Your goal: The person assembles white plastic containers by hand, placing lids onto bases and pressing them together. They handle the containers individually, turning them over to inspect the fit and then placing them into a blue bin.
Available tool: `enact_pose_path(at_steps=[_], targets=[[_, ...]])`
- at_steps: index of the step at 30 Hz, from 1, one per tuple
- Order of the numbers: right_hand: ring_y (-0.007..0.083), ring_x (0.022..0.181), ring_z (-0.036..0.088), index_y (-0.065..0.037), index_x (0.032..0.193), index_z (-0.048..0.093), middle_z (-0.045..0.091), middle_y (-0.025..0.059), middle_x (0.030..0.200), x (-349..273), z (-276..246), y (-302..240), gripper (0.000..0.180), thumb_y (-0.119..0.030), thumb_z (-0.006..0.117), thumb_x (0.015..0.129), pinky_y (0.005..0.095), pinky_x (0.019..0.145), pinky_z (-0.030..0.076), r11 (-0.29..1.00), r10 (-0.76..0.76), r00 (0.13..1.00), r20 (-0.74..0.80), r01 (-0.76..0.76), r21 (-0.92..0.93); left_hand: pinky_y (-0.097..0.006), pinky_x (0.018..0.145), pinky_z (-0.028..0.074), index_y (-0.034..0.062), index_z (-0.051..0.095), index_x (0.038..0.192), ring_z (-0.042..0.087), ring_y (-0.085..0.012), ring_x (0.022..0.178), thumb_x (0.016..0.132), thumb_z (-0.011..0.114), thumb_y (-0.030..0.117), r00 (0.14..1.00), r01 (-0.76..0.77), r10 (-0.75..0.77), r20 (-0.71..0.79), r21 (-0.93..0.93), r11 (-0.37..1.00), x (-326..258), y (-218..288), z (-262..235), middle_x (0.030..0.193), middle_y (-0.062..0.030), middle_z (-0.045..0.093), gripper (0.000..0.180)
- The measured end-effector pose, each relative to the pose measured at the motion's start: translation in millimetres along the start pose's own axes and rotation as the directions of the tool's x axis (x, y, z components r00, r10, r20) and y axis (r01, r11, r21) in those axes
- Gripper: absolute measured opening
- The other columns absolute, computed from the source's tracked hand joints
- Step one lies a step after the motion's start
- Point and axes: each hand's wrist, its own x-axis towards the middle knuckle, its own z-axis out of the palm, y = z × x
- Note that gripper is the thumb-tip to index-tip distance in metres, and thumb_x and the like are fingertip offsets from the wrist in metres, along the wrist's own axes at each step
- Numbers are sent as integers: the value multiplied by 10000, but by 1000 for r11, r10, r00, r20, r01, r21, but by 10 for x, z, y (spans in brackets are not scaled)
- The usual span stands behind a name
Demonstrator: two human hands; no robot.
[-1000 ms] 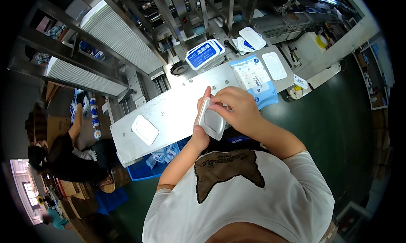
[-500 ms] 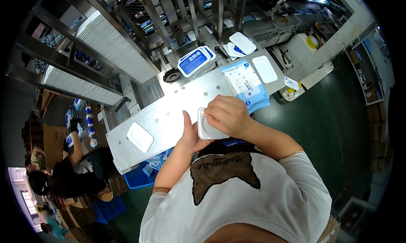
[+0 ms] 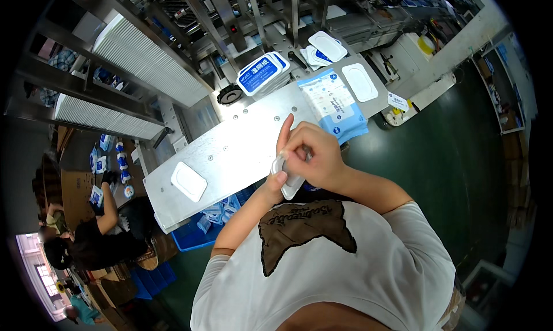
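My left hand (image 3: 280, 152) grips a white plastic lid (image 3: 290, 180) by its edge, forefinger pointing up. My right hand (image 3: 315, 155) lies over the lid's upper part, fingertips pinching at its top edge. Both hands hover just above the near edge of a metal worktable (image 3: 230, 152). A blue and white pack of wipes (image 3: 334, 103) lies on the table just beyond my hands. Another white lid (image 3: 188, 181) rests at the table's left end, and a third one (image 3: 359, 81) lies at its right end.
A stack of blue-topped lids (image 3: 262, 74) and more white lids (image 3: 326, 46) sit at the machine behind the table. A blue crate (image 3: 199, 236) stands under the table. Another person (image 3: 98, 233) in dark clothes works at the lower left near cardboard boxes.
Both hands with the lid have shifted slightly toward my body, and my left forefinger is now raised. The view has tilted a little.
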Motion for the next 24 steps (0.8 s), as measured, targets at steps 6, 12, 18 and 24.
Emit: enact_pose_path(at_steps=[6, 12, 18, 24], targets=[[79, 643, 510, -30, 892, 562, 563, 12, 777, 33, -50, 103, 32, -43, 575, 917, 217, 586, 416, 762, 408, 911, -60, -303, 573, -376, 1096, 300, 88, 24, 1545, 363, -270, 1333, 604, 669, 649, 997, -70, 68, -28, -84, 994, 55, 25, 193, 1436, -145, 300, 1271], [68, 612, 477, -51, 829, 551, 516, -13, 710, 63, -323, 431, 122, -113, 573, 932, 206, 531, 369, 584, 564, 790, -240, -175, 793, -434, 1000, 401, 89, 81, 1544, 449, -296, 1185, 613, 675, 631, 971, -239, 239, -20, -146, 960, 59, -51, 242, 1398, -135, 289, 1230], [66, 617, 495, -21, 932, 656, 618, -2, 817, 49, -1836, 1123, 102, -117, 670, 900, 228, 540, 394, 860, 456, 558, -693, -74, 506, -533, 934, 446, 86, 111, 1535, 516, -371, 1090, 633, 645, 610, 956, -287, 259, -137, -256, 923, -49, -63, 65, 1479, -216, 270, 1172], [294, 807, 600, -81, 824, 689, 630, 89, 834, -528, -2394, 1482, 46, -110, 677, 790, 380, 703, 490, 386, -263, 847, -462, -346, -855, -530, 996, 458, 94, 125, 1531, 540, -348, 1144, 666, 572, 661, 918, -327, 305, -254, -50, 944, -99, -13, -148, 1484, -208, 292, 1127]])
